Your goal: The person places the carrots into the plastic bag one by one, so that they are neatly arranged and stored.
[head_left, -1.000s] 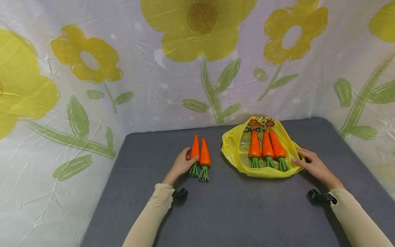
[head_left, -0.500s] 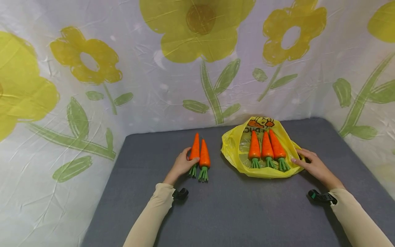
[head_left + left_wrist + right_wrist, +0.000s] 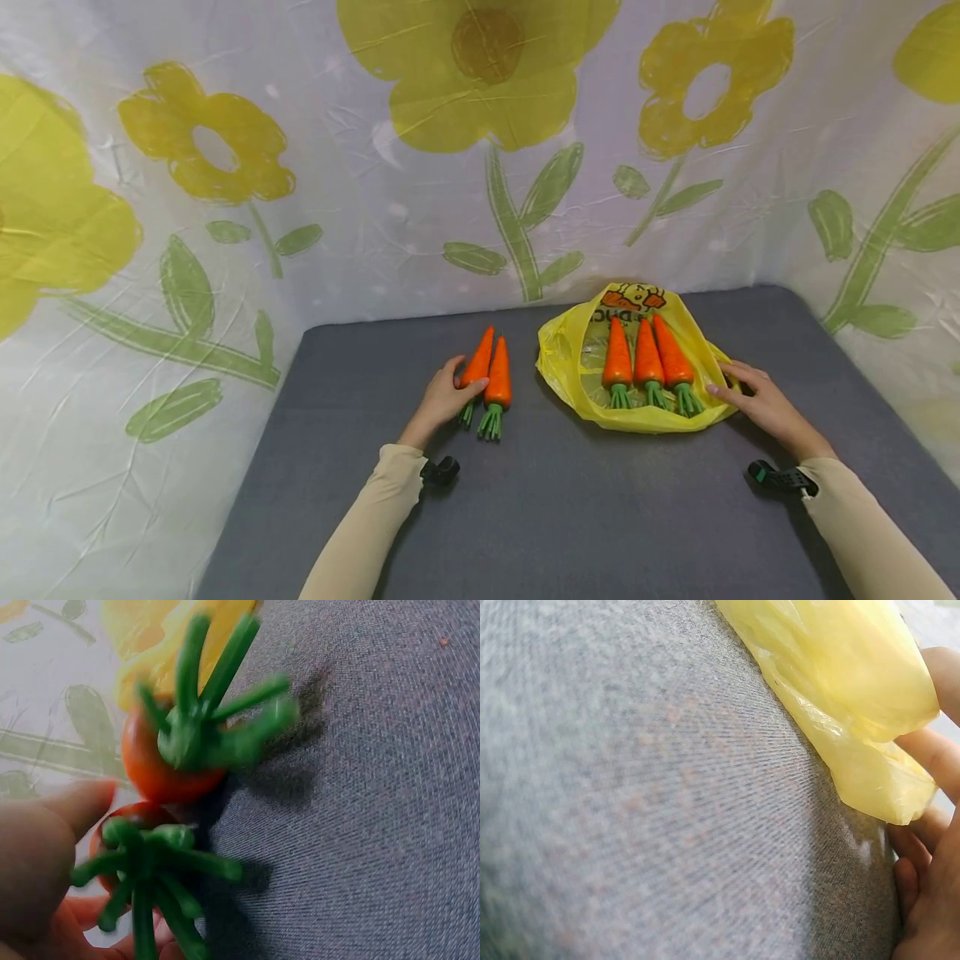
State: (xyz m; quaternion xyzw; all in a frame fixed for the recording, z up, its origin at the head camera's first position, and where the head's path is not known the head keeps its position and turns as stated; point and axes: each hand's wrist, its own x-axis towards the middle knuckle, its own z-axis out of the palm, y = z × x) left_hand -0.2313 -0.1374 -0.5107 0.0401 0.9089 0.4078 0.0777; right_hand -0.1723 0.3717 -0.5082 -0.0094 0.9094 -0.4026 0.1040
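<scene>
On the left of the table, my left hand (image 3: 442,396) grips an orange carrot (image 3: 478,358) with green stems, thumb on one side and fingers on the other. A second carrot (image 3: 498,379) lies right against it. Both stem ends, the held carrot (image 3: 142,855) and its neighbour (image 3: 142,761), face the left wrist camera, slightly blurred. To the right, a yellow plastic bag (image 3: 558,358) lies spread, three carrots (image 3: 648,358) side by side at its mouth. My right hand (image 3: 765,404) pinches the bag's right edge; the right wrist view shows fingers (image 3: 934,754) at the crumpled plastic.
The dark grey table (image 3: 585,517) carries all of this. A white cloth (image 3: 360,250) printed with yellow flowers hangs along its back and sides. A black strap device (image 3: 442,471) sits on my left wrist, another strap device (image 3: 783,477) on the right.
My left hand has shifted slightly to the right. The held carrot's tip has swung right, and the neighbouring carrot has turned a little with it. My right hand and the bag stay put.
</scene>
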